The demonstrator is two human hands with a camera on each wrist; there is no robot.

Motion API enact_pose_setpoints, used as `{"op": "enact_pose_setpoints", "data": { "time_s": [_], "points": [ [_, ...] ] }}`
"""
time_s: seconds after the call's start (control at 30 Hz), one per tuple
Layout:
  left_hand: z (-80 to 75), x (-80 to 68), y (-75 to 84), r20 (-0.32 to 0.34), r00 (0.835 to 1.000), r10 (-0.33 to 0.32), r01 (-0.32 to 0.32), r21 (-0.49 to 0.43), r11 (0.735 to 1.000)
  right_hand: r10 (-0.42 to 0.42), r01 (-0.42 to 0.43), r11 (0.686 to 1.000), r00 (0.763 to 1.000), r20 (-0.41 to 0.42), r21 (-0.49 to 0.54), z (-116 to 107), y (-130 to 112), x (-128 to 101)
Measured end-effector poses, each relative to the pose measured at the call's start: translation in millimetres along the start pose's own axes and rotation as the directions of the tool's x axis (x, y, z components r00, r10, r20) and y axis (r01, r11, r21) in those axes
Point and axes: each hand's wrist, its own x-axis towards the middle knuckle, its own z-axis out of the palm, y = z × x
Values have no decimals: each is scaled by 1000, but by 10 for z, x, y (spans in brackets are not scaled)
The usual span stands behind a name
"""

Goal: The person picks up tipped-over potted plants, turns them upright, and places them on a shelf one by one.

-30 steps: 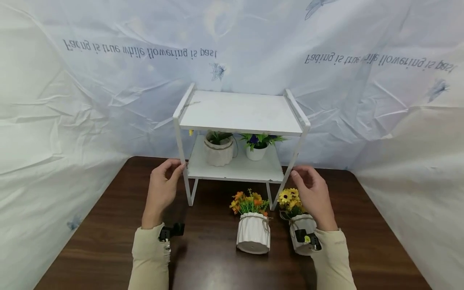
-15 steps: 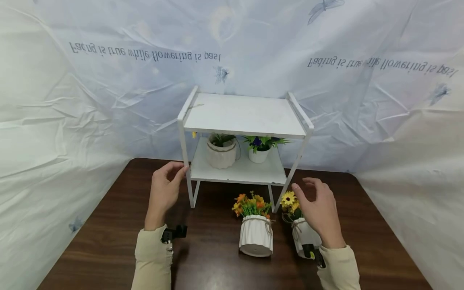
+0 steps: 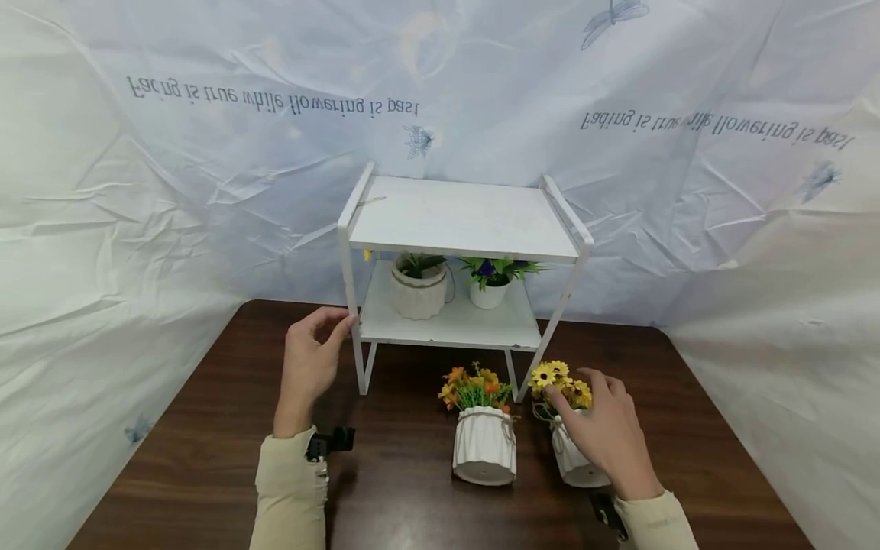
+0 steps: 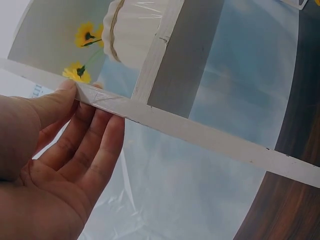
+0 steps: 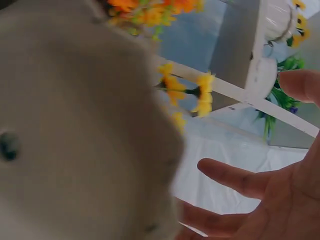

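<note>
L hand (image 3: pixel 311 365) fingers straight, thumb out; R hand (image 3: pixel 605 434) open, fingers spread.

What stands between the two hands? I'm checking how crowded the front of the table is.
In the head view, the white pot of orange flowers stands between the left hand and right hand, before the shelf's front legs.
</note>
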Motion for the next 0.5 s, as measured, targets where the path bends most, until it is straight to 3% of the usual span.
{"op": "enact_pose_setpoints", "data": {
  "time_s": [0.23,0.5],
  "points": [
    [15,-14,-13,4,1000,9,-9,-23,1000,-39,38,993,999,-1,-113,145,155,-55],
    [5,-16,11,1,1000,1,-1,-18,1000,-92,93,983,996,12,-160,278,278,-89]
  ]
}}
